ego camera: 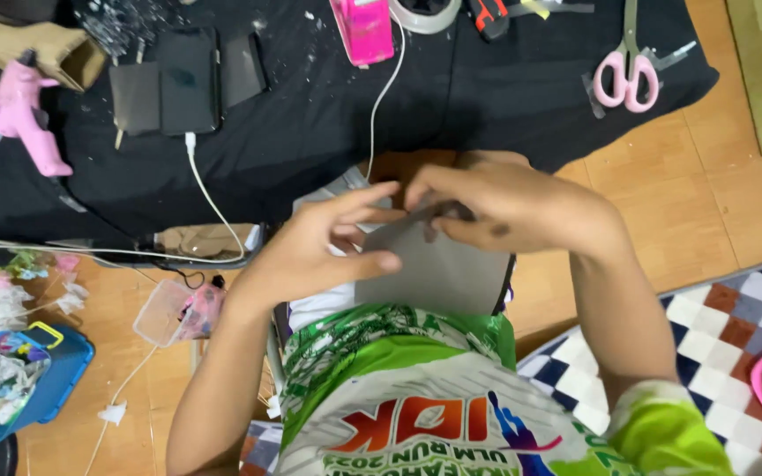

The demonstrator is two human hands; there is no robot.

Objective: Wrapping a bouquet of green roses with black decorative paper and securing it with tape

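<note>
Both my hands hold a flat grey sheet of card (438,269) above my lap. My left hand (324,242) pinches its left edge, thumb on top and fingers spread. My right hand (504,204) curls over the sheet's top edge, fingertips pressed on a small dark piece there. The sheet's lower edge rests against my green and white shirt (399,388).
A black cloth (310,115) covers the floor ahead, bearing a pink glue gun (24,110), dark phones (185,79), a pink box (363,28), tape and pink scissors (628,75). White cables (213,207) cross it. A blue box (50,379), a clear tub (165,310) and a checked mat (734,326) lie nearby.
</note>
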